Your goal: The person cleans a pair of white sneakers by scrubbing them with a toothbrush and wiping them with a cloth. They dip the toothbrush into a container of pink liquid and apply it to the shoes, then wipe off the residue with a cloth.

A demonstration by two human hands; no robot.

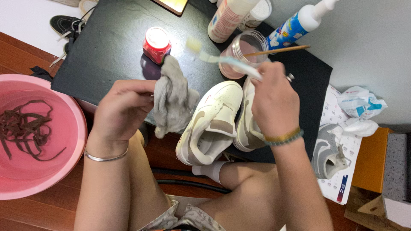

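My left hand [123, 109] grips a crumpled grey cloth [172, 98] that hangs down beside a pair of white sneakers [214, 122]. The sneakers lie side by side on the near edge of a black board [111, 47]. My right hand [274, 102] sits above the right sneaker and holds a toothbrush [222, 57], its pale bristle end blurred and pointing left toward a small red jar [156, 43]. Both wrists wear bracelets.
A clear plastic cup [242, 53] with pinkish liquid has a wooden stick [278, 50] across it. Bottles [295, 25] stand at the back. A pink basin [64, 141] at left holds dark laces [25, 128]. Grey shoe [327, 156], crumpled wipes [359, 105], cardboard box [372, 167] at right.
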